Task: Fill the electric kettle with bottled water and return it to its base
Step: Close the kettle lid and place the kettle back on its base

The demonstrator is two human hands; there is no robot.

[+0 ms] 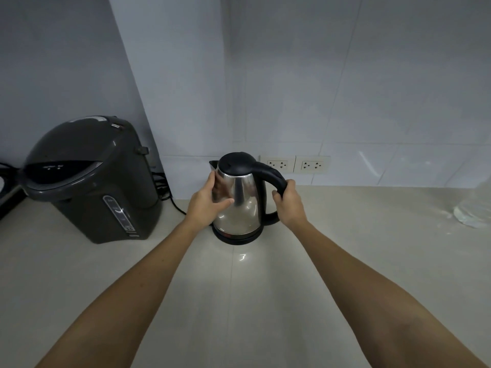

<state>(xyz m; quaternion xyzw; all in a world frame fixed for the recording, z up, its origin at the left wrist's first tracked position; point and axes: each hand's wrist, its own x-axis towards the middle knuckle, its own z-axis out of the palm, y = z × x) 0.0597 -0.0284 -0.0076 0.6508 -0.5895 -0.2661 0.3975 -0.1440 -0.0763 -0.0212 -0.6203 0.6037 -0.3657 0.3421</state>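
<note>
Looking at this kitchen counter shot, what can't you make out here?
1. Water level in the stainless steel electric kettle: head view, the closed black lid and opaque wall hide it.
2. The clear plastic bottle: head view, cut off by the right edge and blurred; cap unseen.
3. The round black base: mostly under the kettle; its cord is not traceable.
4. Panel markings on the dark grey hot-water dispenser: too small.
</note>
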